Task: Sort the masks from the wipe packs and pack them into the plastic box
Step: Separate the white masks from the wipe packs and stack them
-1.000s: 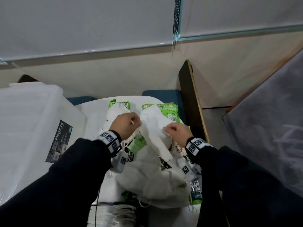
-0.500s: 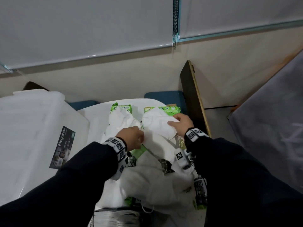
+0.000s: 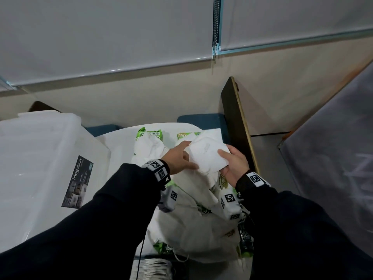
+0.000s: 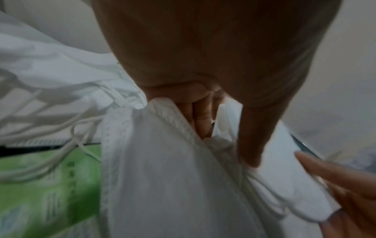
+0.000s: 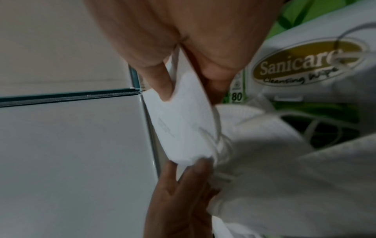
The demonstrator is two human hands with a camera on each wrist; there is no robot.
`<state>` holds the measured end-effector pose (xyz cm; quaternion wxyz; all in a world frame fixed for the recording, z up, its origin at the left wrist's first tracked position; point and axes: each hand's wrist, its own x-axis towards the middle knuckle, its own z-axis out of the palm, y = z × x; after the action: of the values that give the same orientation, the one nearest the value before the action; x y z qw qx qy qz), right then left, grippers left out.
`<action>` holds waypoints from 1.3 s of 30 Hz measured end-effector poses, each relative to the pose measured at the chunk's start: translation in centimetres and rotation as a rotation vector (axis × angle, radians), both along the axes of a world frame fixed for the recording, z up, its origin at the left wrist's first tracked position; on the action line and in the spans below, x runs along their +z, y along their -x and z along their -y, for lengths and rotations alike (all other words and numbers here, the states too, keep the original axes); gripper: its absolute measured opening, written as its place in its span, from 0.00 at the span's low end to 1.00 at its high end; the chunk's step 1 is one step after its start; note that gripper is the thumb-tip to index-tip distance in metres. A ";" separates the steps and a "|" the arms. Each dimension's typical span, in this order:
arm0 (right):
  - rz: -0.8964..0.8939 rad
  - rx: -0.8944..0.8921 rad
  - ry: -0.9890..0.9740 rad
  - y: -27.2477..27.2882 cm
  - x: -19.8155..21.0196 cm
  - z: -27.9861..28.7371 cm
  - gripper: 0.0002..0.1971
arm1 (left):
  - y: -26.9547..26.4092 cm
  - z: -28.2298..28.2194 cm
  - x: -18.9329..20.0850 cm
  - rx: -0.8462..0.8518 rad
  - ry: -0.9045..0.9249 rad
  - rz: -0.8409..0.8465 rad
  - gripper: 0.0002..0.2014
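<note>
My right hand (image 3: 234, 166) pinches a folded stack of white masks (image 3: 205, 156), thumb on top and fingers beneath, above the far end of the pile. My left hand (image 3: 179, 158) meets the stack's left edge, thumb (image 4: 252, 145) on one side and fingers (image 4: 201, 122) on the other. More white masks (image 3: 191, 219) with loose ear loops lie heaped over green wipe packs (image 3: 151, 134) on the white table (image 3: 119, 142). One Sanicare wipe pack (image 5: 305, 64) shows under my right palm. The translucent plastic box (image 3: 40, 158) stands to the left.
A dark wooden board (image 3: 236, 126) stands upright along the table's right edge. A blue chair seat (image 3: 201, 119) sits behind the table, with the wall and a window blind (image 3: 101, 33) beyond. A grey sheeted surface (image 3: 333, 148) fills the right.
My right hand has turned palm up and lifted the folded masks off the pile. My left hand has moved right and forward to meet their left edge.
</note>
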<state>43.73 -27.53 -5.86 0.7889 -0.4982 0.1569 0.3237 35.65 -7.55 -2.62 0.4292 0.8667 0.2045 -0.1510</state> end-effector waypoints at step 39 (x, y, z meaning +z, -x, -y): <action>0.688 0.193 0.654 14.7 7.3 -4.3 0.08 | 23.9 -2.9 4.1 0.828 0.623 0.336 0.08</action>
<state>29.06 -23.22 1.48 0.5633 -0.8106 -0.0664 0.1457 11.71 -4.62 1.52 0.7161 0.5576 0.4029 0.1178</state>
